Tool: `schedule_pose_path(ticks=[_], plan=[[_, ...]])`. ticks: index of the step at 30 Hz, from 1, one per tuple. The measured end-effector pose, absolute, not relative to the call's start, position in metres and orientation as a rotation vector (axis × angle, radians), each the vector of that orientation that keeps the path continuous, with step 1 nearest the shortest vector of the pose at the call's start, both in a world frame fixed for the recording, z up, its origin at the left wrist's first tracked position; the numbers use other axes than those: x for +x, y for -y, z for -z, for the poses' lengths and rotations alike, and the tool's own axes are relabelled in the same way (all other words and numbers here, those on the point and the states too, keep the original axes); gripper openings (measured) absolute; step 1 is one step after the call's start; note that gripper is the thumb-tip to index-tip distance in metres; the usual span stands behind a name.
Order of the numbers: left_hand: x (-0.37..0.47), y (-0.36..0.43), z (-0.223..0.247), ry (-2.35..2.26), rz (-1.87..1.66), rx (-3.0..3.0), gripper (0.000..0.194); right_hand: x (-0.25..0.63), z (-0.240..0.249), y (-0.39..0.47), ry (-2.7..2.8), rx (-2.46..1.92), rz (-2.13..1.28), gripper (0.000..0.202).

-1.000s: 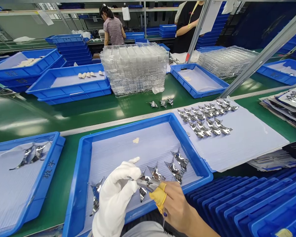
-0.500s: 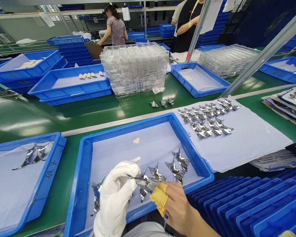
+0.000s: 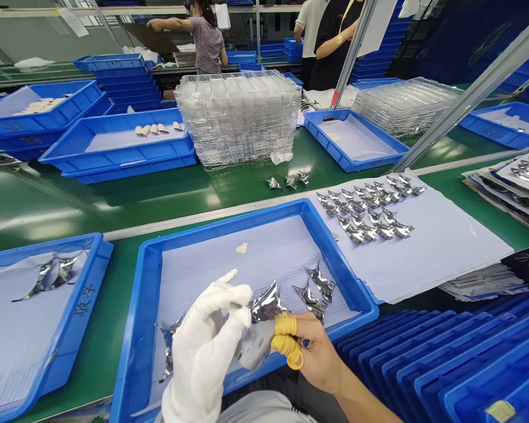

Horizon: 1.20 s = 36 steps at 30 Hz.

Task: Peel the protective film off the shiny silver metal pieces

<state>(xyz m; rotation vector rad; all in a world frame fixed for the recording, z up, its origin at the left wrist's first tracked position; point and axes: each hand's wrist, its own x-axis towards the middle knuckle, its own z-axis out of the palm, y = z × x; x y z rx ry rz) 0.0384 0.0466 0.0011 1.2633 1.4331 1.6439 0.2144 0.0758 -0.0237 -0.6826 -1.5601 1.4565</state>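
Note:
My left hand (image 3: 209, 343), in a white glove, pinches the left side of a shiny metal piece (image 3: 256, 341) above the near edge of the blue tray (image 3: 227, 226). Yellow finger covers are on my right hand (image 3: 297, 341), whose fingers close on the piece's right side; a thin tool with a blue end shows at this hand. The piece has a dull grey face turned up toward me. Pointed chrome pieces (image 3: 320, 282) lie on the tray's white liner to the right, and another (image 3: 170, 346) lies left of my glove. A small cream scrap (image 3: 241, 248) rests farther back.
Chrome pieces stand in rows on a white sheet (image 3: 441, 247) at right. Stacked blue trays (image 3: 423, 364) fill the lower right. Another tray (image 3: 62, 352) is at left. Clear plastic trays (image 3: 242, 123) and a slanted metal post (image 3: 462, 106) stand beyond. Two people work behind.
The held piece has been turned, so its dull grey face now shows. My right hand has shifted slightly. At the back, a person's arm has risen and stretched out to the left.

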Motion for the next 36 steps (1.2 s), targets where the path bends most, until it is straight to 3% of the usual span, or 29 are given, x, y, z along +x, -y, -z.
schedule_pose_path(ticks=[2,4,10,16,26,36], plan=[[0.039,-0.051,0.000,-1.500,-1.572,0.985,0.012,0.214,0.020,-0.075,1.463,-0.689,-1.580,0.044],[0.040,-0.056,0.001,-1.502,-1.503,0.777,0.022,0.213,0.018,-0.074,1.353,-0.684,-1.697,0.045],[0.045,-0.066,-0.004,-1.498,-1.457,0.639,0.036,0.210,0.022,-0.072,1.015,-0.707,-2.006,0.046],[0.049,-0.070,-0.006,-1.539,-1.534,0.751,0.026,0.208,0.027,-0.075,0.802,-0.701,-2.167,0.044],[0.052,-0.066,-0.016,-1.562,-1.565,1.025,0.010,0.206,0.032,-0.077,0.810,-0.727,-2.100,0.039],[0.041,-0.063,-0.008,-1.446,-1.515,0.844,0.025,0.210,0.022,-0.074,0.930,-0.765,-1.952,0.038]])
